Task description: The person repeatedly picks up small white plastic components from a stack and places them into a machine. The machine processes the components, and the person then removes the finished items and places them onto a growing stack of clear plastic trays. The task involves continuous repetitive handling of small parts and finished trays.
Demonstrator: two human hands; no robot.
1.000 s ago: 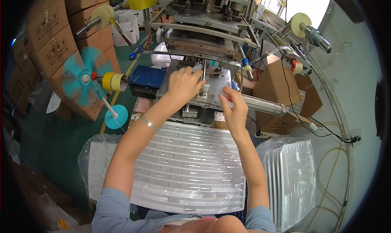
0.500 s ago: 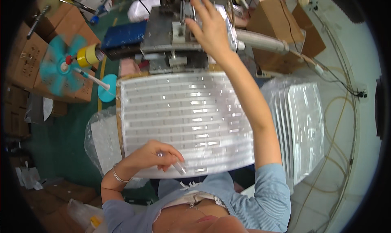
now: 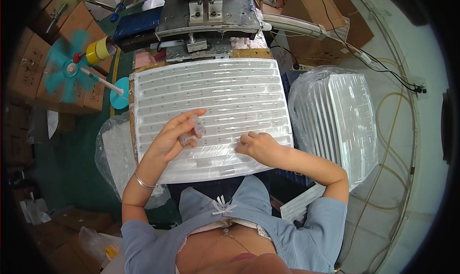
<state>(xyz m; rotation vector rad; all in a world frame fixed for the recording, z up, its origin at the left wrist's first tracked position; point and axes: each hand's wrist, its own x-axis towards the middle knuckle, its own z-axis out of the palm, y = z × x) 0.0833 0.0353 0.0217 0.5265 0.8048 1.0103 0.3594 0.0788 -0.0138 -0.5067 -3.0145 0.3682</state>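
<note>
My left hand (image 3: 166, 139) is curled above the left middle of a white ribbed tray (image 3: 175, 176). Between its fingers are small clear plastic tubes (image 3: 199, 126), one by the fingertips and another lower down. On the tray, long rows hold many small transparent pieces, too fine and shiny to make out singly. My right hand (image 3: 264, 148) is at the right front part of the tray, fingertips drawn together low over a row. Its fingers hide whatever they grip, if anything.
Beyond the tray stands a metal machine (image 3: 206, 25) with a bracket and a thick white hose (image 3: 297, 26). A turquoise fan (image 3: 72, 72) is at left. Stacked white trays in clear plastic (image 3: 354, 125) stand at right. Cardboard boxes (image 3: 311, 44) sit behind.
My right hand has come back from the machine to the tray. My left hand has moved from the tray's near edge farther in, still holding clear tubes. The view has shifted.
</note>
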